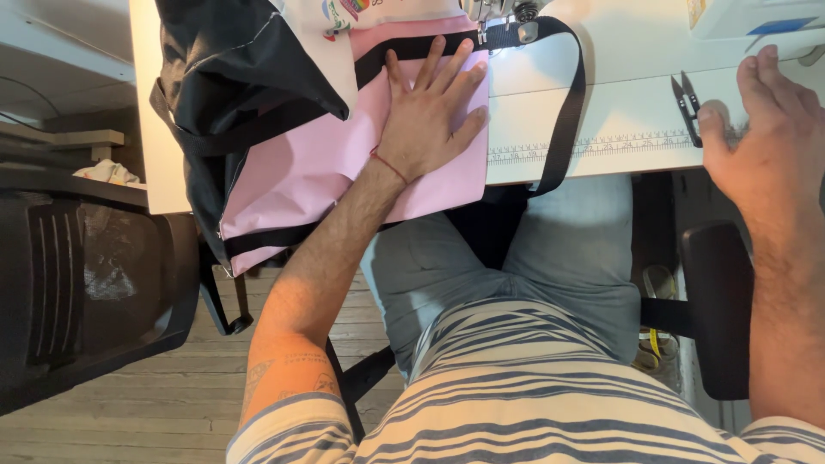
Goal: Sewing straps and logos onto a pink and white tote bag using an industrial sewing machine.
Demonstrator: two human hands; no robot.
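Here the left hand (425, 112) lies spread flat on the pink fabric (309, 163) at the sewing machine (507, 17); the right hand (773, 129) rests open on the bench (619, 94) beside snips (687, 105). Black strap (563, 112) seems only partly sewn.

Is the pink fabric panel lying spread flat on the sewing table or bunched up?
Spread flat. The left hand presses open-palmed on the pink fabric panel, which shows no bunching; its lower edge hangs over the table front.

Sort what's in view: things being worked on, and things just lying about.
In use:
pink fabric panel under left hand
black strap
sewing machine
thread snips by right hand

Lying about:
black plastic bin
crumpled cloth
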